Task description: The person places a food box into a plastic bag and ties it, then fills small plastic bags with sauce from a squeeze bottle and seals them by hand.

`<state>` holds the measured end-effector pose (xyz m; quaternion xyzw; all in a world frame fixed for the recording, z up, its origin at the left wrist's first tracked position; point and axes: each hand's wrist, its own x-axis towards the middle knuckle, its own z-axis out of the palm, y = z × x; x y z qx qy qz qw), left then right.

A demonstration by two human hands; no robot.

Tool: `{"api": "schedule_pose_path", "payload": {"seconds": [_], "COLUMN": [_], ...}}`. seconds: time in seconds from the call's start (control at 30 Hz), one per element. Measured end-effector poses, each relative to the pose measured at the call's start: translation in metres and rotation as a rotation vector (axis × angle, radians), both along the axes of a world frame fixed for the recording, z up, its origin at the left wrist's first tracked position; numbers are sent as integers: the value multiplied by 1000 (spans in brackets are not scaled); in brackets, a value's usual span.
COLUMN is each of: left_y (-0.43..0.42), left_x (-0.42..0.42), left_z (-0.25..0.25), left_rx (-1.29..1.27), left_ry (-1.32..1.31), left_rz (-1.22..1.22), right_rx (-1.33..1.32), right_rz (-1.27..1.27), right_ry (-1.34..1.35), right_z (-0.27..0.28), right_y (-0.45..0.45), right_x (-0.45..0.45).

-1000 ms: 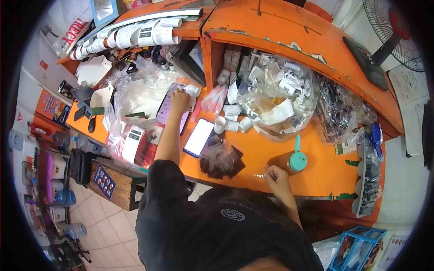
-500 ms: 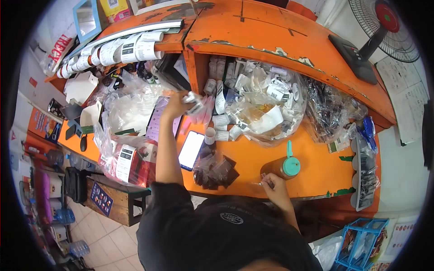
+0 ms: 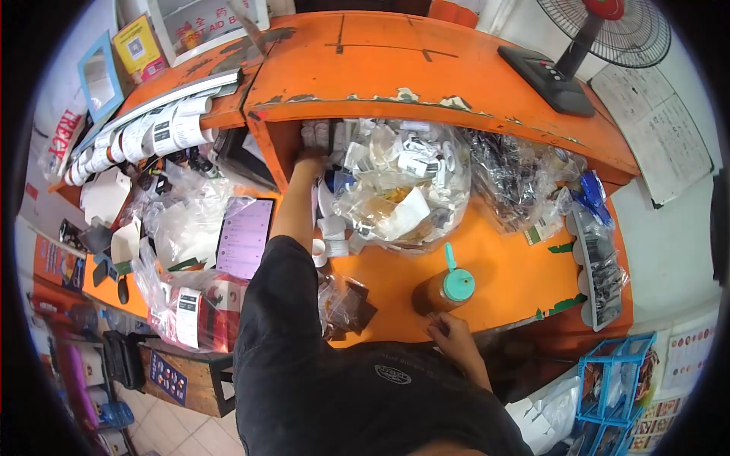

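Note:
My left hand [image 3: 309, 164] reaches into the dark shelf opening beside pale paper rolls [image 3: 322, 134]; its fingers are hidden in shadow. Near the counter's front edge, my right hand [image 3: 453, 334] is closed, fingers pinched together, and whatever lies between them is too small to name. Just above it stands a brown bottle with a teal lid [image 3: 458, 285]. Left of my forearm lies a tablet [image 3: 243, 239] with a lit screen. Below the shelf are more white rolls [image 3: 332, 227] and a pile of dark brown packets in clear plastic [image 3: 347, 308].
A large clear bag of paper labels [image 3: 411, 190] fills the shelf front, next to dark plastic bags [image 3: 509, 175]. A bagged red box [image 3: 219, 302] is at left, a grey tray [image 3: 601, 270] at right. A fan [image 3: 582, 61] stands on the upper ledge.
My left hand moved from beside the tablet, where it picked up a white roll, rightward into the shelf. The view shifted right, and my left arm now covers the phone. My right hand stays near the bottle.

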<state>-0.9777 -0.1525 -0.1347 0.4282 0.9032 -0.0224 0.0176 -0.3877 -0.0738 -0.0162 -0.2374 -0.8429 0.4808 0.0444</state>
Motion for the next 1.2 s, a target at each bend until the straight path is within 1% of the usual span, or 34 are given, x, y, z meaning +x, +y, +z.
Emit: {"api": "schedule_pose_path", "payload": {"seconds": [0.03, 0.07, 0.13, 0.23, 0.27, 0.37, 0.43, 0.47, 0.5, 0.53, 0.57, 0.6, 0.63, 0.67, 0.7, 0.73, 0.83, 0.87, 0.9, 0.93, 0.97, 1.0, 1.03, 1.07, 1.1, 1.17, 1.2], "left_y": [2, 3, -9, -2, -5, -16, -19, -14, -2, 10, 30, 54, 77, 91, 128, 153, 193, 210, 230, 253, 265, 270, 267, 278, 290, 270, 254], "left_x": [-11, 3, 54, 78, 94, 148, 191, 202, 199, 222, 224, 213, 215, 211, 187, 189, 212, 210, 205, 193, 186, 183, 186, 164, 138, 153, 166], "left_z": [-19, -8, 44, 98, 110, 168, 203, 208, 196, 217, 212, 198, 192, 202, 167, 167, 160, 140, 109, 76, 56, 44, 56, 24, -7, 48, 86], "left_rx": [-96, -17, 136, 141, 291, 616, 1164, 1313, 1498, 1582, 1617, 1445, 1288, 859, 637, 312, 116, 87, 95, 154, 186, 183, 78, 111, 201, 47, -47], "left_ry": [52, -17, -156, -127, 33, 174, -14, -358, -558, -826, -1028, -943, -714, -644, -408, -197, -18, -36, -93, -227, -347, -451, -506, -450, -382, -399, -450], "left_rz": [-145, -31, 207, 439, 495, 412, 115, 196, 135, 207, 201, 158, 151, 15, -142, -193, -155, -132, -97, -39, 12, 35, 36, -128, -251, -322, -341], "right_rx": [-14, -29, -26, -73, -103, -107, -45, -12, -24, -34, -43, -37, -30, -22, -30, -38, -49, -53, -64, -69, -75, -102, -128, -151, -131, -97, -103], "right_rz": [-16, -30, -18, -8, -8, 63, 149, 193, 215, 237, 259, 261, 260, 258, 253, 249, 202, 182, 169, 155, 137, 117, 98, 81, 90, 111, 111], "right_ry": [-26, -52, -44, -69, -83, -14, -62, -86, -81, -75, -70, -62, -53, -47, -37, -28, -9, -4, -3, 5, 14, -13, -40, -61, -34, 18, 19], "right_z": [5, 8, 3, 3, 3, -5, 3, 8, 10, 11, 12, 11, 9, 6, 5, 3, -7, -11, -13, -14, -15, -13, -10, -8, -12, -25, -24], "right_y": [-1, 0, 3, 9, 9, 11, 10, 10, 9, 8, 8, 7, 8, 8, 9, 11, 18, 20, 21, 24, 27, 28, 30, 30, 32, 37, 36], "right_x": [0, 0, 1, 0, -1, -1, -5, -8, -9, -11, -11, -10, -9, -7, -4, -1, 9, 11, 14, 15, 15, 19, 20, 22, 26, 34, 36]}}
